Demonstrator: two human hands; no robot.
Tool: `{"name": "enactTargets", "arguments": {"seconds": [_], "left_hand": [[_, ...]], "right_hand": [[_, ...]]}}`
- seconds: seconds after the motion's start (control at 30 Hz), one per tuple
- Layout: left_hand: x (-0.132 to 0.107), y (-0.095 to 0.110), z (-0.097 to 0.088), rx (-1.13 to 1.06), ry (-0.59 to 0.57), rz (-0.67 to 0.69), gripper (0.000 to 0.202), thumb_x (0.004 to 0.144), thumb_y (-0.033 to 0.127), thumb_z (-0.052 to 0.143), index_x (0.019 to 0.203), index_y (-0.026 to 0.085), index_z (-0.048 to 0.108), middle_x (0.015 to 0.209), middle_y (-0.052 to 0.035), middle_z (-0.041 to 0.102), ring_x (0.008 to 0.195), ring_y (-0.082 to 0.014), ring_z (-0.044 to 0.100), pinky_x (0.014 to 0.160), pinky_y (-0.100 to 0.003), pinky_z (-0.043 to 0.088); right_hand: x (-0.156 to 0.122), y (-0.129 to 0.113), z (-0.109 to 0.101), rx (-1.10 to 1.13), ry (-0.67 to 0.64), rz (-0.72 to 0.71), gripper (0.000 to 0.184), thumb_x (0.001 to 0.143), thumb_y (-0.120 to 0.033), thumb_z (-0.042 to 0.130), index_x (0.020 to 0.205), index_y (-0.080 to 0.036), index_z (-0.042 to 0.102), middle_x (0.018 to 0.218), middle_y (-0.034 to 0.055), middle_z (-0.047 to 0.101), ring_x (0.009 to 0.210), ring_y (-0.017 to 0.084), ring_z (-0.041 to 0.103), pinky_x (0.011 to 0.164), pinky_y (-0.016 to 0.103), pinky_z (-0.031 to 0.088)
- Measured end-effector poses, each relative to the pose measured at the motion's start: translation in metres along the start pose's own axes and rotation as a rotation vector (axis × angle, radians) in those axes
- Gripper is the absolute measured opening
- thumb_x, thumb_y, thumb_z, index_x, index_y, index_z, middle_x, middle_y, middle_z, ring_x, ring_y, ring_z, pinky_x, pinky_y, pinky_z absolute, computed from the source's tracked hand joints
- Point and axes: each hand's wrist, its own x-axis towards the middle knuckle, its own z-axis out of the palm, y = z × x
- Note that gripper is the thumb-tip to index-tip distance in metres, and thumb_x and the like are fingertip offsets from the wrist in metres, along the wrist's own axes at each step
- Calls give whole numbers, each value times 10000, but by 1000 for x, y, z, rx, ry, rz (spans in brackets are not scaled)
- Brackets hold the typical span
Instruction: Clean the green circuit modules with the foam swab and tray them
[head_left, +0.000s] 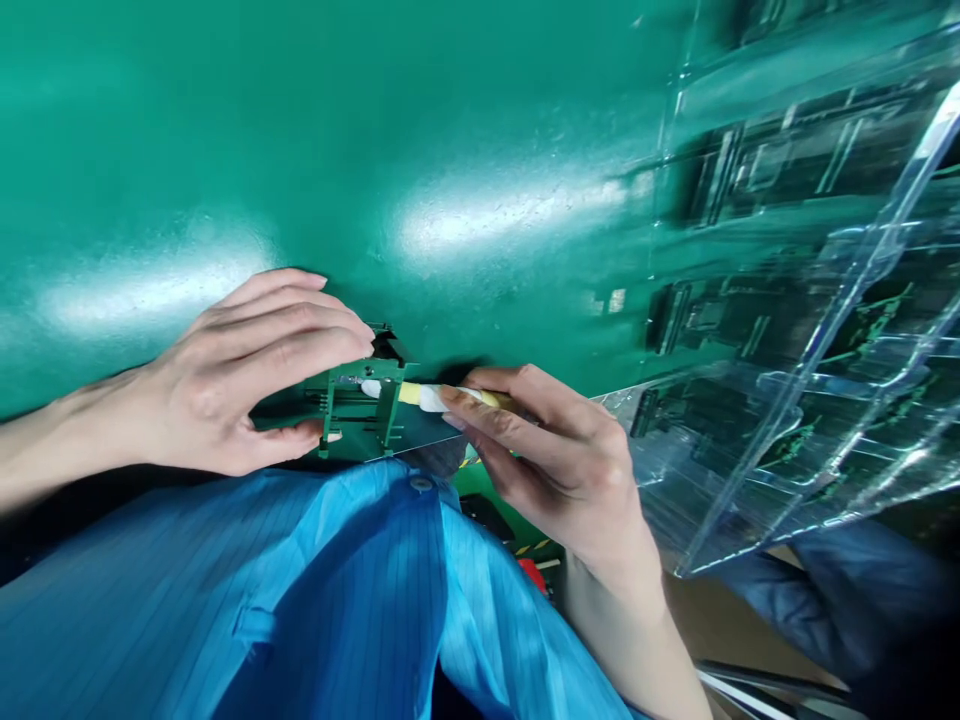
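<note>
My left hand [247, 375] is closed on a small green circuit board assembly [388, 405], fingers over its top and thumb at its lower corner. Thin boards stand parallel in it, with pins between them and a dark part on the upper side. From the right, my right hand [559, 455] pinches a slim stick-like tool [410, 393] wrapped in yellow and white. Its pale front end reaches in among the boards. Whether the tip touches anything inside I cannot tell.
Beneath the hands lies a glossy green work surface [337, 130]. Clear plastic trays [847, 300] with dark and green parts in their compartments are stacked on the right, some blurred, reaching beyond the table edge. My blue smock [315, 600] is close below the hands.
</note>
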Motion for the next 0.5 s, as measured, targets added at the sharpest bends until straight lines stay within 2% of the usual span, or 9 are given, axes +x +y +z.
{"name": "enactTargets", "arguments": {"seconds": [0.17, 0.33, 0.43, 0.5], "left_hand": [[-1, 0, 0, 8, 8, -8, 347, 896, 240, 615, 1230, 211, 525, 1207, -79, 728, 1148, -229, 691, 1117, -431, 492], [0, 3, 1, -7, 12, -22, 329, 901, 249, 604, 1218, 228, 518, 1208, -73, 728, 1143, -221, 691, 1122, -449, 488], [0, 3, 1, 7, 5, -25, 333, 897, 239, 604, 1219, 219, 521, 1207, -79, 728, 1153, -224, 689, 1126, -447, 489], [0, 2, 1, 15, 10, -27, 327, 901, 247, 594, 1220, 227, 524, 1204, -69, 729, 1154, -225, 690, 1124, -449, 494]], "right_hand": [[1, -1, -8, -47, -32, -22, 213, 942, -103, 570, 1058, -210, 714, 993, 112, 717, 705, 160, 611, 580, 292, 513], [1, 2, -11, 66, -65, 35, 192, 938, -106, 607, 1059, -202, 720, 1006, 104, 718, 786, 164, 671, 640, 280, 550], [0, 4, -10, 128, -50, 40, 202, 925, -84, 625, 1056, -198, 727, 1015, 102, 720, 834, 171, 694, 676, 279, 577], [-1, 6, -11, 139, 20, 67, 260, 903, -53, 644, 1076, -224, 733, 1016, 87, 730, 842, 170, 702, 690, 280, 589]]}}
